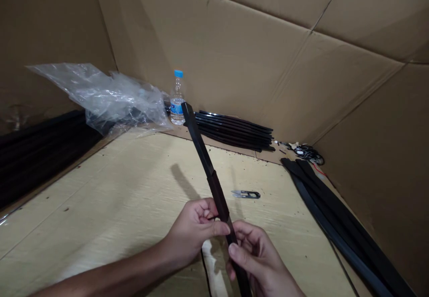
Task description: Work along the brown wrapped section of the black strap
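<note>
- Step in hand: both hands grip a long black strip [208, 167], held slanting up over the pale wooden table [117, 207].
- Left hand [196, 230] is pinched on the strip's mid-section; right hand [258, 256] is closed round its lower end.
- Next move likely calls for fine fingertip work at the sleeve joint.
- The strip looks rigid, matte and flat; its material is uncertain.
- Small metal snips [246, 194] lie just beyond.

Blue label on water bottle [177, 100] (print too small to read), no other text
</note>
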Demonstrator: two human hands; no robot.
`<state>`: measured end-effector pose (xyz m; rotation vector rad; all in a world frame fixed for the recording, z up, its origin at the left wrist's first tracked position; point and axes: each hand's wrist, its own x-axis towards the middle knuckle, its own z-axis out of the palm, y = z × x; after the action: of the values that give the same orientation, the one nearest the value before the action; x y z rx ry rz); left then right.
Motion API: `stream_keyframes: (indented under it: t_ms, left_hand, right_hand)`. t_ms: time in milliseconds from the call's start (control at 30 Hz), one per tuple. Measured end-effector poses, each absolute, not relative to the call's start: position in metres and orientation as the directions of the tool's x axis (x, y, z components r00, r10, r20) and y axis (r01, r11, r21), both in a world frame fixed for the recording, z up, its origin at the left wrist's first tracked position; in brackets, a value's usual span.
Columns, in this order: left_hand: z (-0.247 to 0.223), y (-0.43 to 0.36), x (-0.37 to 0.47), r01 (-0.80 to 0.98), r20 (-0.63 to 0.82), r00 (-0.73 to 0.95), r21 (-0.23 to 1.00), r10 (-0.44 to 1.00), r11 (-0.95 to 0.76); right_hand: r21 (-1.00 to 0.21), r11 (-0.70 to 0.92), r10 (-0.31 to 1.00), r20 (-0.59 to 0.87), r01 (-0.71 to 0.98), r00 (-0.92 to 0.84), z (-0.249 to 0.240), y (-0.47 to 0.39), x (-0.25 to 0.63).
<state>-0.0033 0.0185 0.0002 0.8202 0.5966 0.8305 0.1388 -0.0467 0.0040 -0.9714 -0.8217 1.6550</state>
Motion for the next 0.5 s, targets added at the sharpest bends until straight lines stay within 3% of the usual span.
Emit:
stream_keyframes:
  t_ms: [167, 367, 500]
  left_hand:
    - [0.002, 0.015, -0.003, -0.418, -0.126, 0.583, 0.801, 0.803, 0.429]
    - [0.004, 0.013, -0.004, -0.300, -0.166, 0.534, 0.880, 0.829, 0.369]
    - [0.006, 0.011, -0.004, -0.256, -0.170, 0.558, 0.896, 0.812, 0.364]
  right_hand:
    - [-0.872, -0.291, 0.952, -0.225, -0.393, -0.207, 0.006, -0.047, 0.137]
    - [-0.777, -0.450, 0.880, -0.469, -0.439, -0.072, 0.014, -0.047, 0.133]
    - [-0.801, -0.482, 0.867, -0.496, -0.355, -0.056, 0.011, -0.045, 0.134]
